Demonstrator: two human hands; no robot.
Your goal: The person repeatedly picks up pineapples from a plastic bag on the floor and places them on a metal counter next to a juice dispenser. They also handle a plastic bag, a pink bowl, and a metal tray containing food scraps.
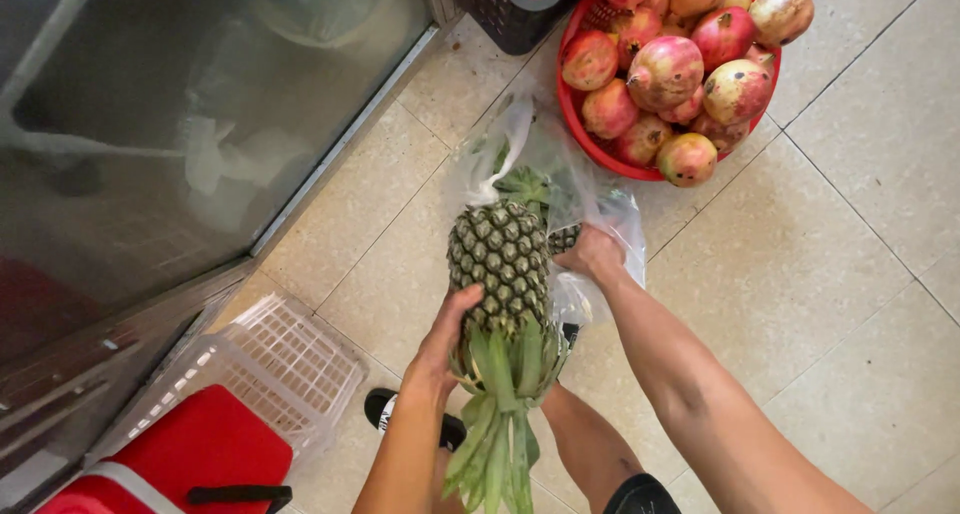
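Left hand (447, 336) grips a pineapple (500, 264) near its crown, held over the tiled floor (820, 274). Right hand (592, 254) is clamped on a clear plastic bag (590, 189) just beside the fruit, second pineapple inside. Red basket (577, 124) of pomegranates (665, 72) sits behind the bag.

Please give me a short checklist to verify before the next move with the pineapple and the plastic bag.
1. Left hand grips the pineapple near its crown: ok.
2. Right hand holds the clear plastic bag: ok.
3. Pineapple fully clear of the bag: cannot tell.
4. Another pineapple in the bag: ok, leaves and skin visible.
5. Red basket of pomegranates standing apart from the pineapple: ok.
6. Bare floor beside the bag: ok.
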